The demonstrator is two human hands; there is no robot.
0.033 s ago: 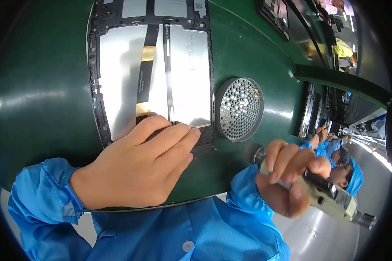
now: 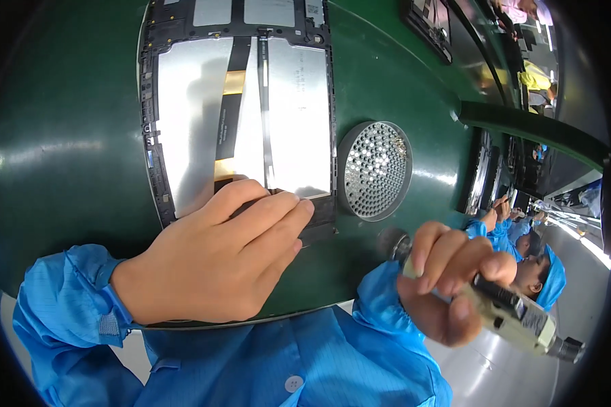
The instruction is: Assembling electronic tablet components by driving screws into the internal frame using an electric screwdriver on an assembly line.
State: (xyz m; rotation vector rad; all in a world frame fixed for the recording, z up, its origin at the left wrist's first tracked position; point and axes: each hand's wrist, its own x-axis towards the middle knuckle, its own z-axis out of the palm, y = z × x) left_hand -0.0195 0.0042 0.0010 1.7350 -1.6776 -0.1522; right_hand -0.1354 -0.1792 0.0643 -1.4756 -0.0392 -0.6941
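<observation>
An opened tablet body (image 2: 297, 122) lies lengthwise before me, with silver panels inside a black frame. A black ribbon cable (image 2: 227, 129) with gold bands runs down it, beside a thin dark strip. My left hand (image 2: 214, 261) rests across the tablet's near end, fingers stretched over it and thumb hidden. To the right, off the table's near edge, my right hand (image 2: 451, 278) is wrapped round a pale electric screwdriver (image 2: 512, 315). One end points to the lower right; the other, round and blurred, shows past my fingers near the table edge. The screwdriver does not touch the tablet.
A round grey dish (image 2: 375, 173) with a perforated plate and small shiny pieces stands right of the tablet on the green table (image 2: 61, 136). Another dark device (image 2: 428, 27) lies at the far right. A green rail (image 2: 533, 125) runs there, with people in blue (image 2: 553, 275) beyond.
The tablet and my left hand sit very slightly further right. My right hand and the screwdriver have shifted slightly left and down.
</observation>
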